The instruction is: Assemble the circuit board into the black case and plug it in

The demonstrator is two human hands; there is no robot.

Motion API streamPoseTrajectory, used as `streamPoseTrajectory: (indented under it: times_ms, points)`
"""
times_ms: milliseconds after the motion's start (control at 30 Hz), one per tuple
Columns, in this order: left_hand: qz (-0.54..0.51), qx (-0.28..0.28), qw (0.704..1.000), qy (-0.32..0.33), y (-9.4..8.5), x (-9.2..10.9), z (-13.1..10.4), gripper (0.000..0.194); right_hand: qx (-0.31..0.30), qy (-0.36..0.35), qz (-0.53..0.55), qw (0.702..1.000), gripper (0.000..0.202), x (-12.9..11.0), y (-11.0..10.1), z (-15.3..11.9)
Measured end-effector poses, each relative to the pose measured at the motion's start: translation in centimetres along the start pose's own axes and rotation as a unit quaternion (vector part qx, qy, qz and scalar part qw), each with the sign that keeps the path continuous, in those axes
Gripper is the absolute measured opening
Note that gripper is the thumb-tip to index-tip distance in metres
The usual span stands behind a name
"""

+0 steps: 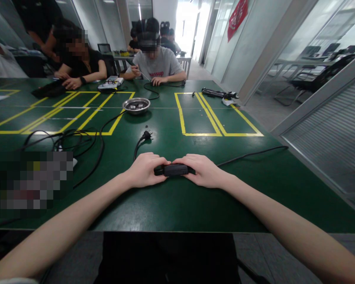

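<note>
Close to the middle of the green table, both hands grip a black power adapter (176,170), a small oblong block. My left hand (144,169) is closed round its left end, thumb on top. Its right end is between the thumb and fingers of my right hand (205,170), which partly cover it. From beside my left hand a black cord runs to a plug (146,135) lying on the table with its prongs to the right. Another black cable (251,155) leads away from my right hand across the table.
Left of my arms lie coiled black cables (73,138) and a blurred-out object (35,181). A metal bowl (136,112) holding small metal parts stands further back. Yellow tape (201,134) marks rectangles. Black tools (215,93) lie far right; people sit opposite.
</note>
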State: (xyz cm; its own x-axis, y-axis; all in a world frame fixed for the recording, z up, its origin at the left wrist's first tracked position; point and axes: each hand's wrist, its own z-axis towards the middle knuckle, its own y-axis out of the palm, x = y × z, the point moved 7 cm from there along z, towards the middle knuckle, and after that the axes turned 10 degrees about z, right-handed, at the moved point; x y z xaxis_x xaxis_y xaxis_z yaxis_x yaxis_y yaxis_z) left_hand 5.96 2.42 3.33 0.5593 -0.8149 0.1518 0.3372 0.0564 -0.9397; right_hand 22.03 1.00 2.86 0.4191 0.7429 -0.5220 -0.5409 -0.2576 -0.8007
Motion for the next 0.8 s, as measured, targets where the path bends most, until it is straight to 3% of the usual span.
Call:
streamPoseTrajectory:
  times_ms: [567,800]
  points:
    - [0.017,0.004,1.0,0.02,-0.18,0.43,-0.05,0.025,-0.01,-0.012,-0.009,1.0,0.032,-0.35,0.02,-0.1]
    - [0.02,0.026,0.999,0.012,-0.75,0.52,0.12,0.028,-0.013,0.026,-0.031,0.999,0.03,0.02,0.07,-0.16]
